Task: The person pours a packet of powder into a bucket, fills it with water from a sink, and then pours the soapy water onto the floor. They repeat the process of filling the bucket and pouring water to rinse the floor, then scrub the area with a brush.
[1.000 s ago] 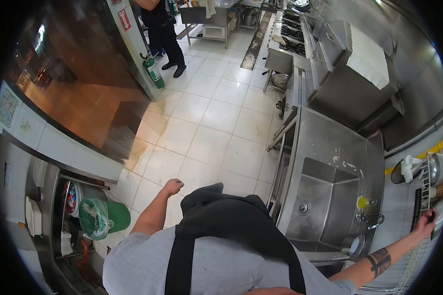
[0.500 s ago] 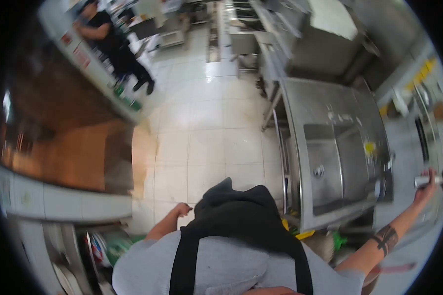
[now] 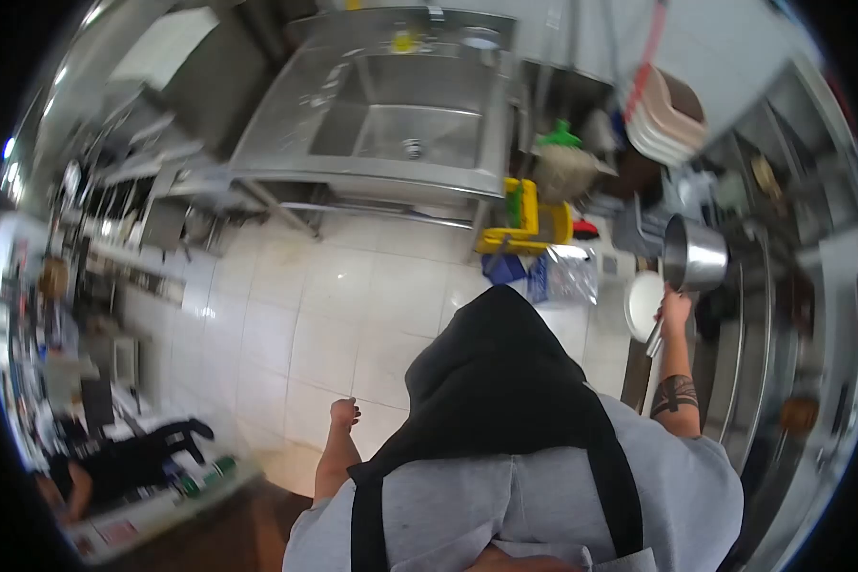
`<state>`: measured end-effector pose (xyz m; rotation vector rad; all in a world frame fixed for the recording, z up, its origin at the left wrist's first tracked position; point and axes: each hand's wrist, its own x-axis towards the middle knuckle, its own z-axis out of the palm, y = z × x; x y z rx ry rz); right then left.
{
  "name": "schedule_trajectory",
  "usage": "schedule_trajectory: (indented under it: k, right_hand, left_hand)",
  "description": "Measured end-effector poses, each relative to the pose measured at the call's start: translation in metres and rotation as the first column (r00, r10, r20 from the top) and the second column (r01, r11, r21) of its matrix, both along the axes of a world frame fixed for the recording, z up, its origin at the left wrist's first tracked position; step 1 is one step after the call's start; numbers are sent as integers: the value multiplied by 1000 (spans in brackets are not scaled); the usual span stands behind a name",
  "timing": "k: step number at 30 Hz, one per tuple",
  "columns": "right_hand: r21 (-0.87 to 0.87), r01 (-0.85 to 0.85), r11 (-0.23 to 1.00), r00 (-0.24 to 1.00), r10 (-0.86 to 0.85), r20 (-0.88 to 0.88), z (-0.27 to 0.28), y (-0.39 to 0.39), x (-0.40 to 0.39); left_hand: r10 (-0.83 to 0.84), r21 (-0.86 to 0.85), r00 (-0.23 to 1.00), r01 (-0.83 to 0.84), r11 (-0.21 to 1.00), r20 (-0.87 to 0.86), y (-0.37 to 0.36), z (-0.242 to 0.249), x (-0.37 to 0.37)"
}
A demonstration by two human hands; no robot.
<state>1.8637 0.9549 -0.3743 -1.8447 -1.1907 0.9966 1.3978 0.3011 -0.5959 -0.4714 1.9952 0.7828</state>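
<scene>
Person in a grey short-sleeved shirt [image 3: 534, 496] under a black apron [image 3: 496, 381] with straps; dark band tattoo [image 3: 675, 393] at three o'clock.

No lettering, brand, number or sign is readable anywhere, neither on the steel pot [image 3: 693, 254] at three o'clock nor on the blurred shelves [image 3: 76, 315] at nine o'clock.

The right hand [image 3: 675, 307] grips a steel pot [image 3: 693, 254] by its handle at three o'clock; the left hand [image 3: 344, 412], fisted, hangs empty over the tiled floor [image 3: 353, 296].
</scene>
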Motion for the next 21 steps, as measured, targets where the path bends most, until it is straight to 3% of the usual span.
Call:
schedule_trajectory:
  k: [2, 4, 6, 7, 9, 12, 14, 17, 18, 21]
  right_hand:
    - [-140, 195, 971, 980, -189, 60, -29, -72, 78]
    - [-294, 244, 924, 970, -226, 93, -103, -127, 189]
    - [-403, 332, 853, 942, -284, 177, -120, -202, 251]
    - [-457, 376, 806, 926, -315, 207, -123, -239, 274]
    - [-567, 558, 605, 812, -538, 226, -165, -306, 335]
    - [-567, 664, 487, 688, -695, 209, -166, -387, 372]
    - [-628, 598, 498, 597, -800, -65, -179, -430, 415]
    - [-659, 626, 417, 652, -744, 148, -177, -458, 458]
    - [-658, 647, 385, 614, -775, 151, -175, -469, 474]
    - [-642, 588, 493, 721, -679, 139, -166, -475, 499]
  left_hand:
    - [-117, 7, 993, 117, 993, -23, 26, 7, -12]
    - [-143, 101, 987, 149, 984, -69, 63, 13, -14]
    - [-258, 110, 963, 265, 958, -74, 105, 16, -7]
    - [-308, 127, 948, 316, 940, -80, 125, 18, 0]
    - [-382, 154, 920, 390, 908, -80, 166, 23, 20]
    - [-479, 222, 868, 497, 839, -130, 225, 27, 68]
    - [-609, 207, 780, 626, 752, -143, 258, 24, 106]
    - [-748, 165, 647, 762, 626, -149, 301, 21, 186]
    - [-782, 147, 615, 787, 600, -98, 310, 19, 214]
    - [-883, 174, 469, 871, 459, -17, 334, 16, 293]
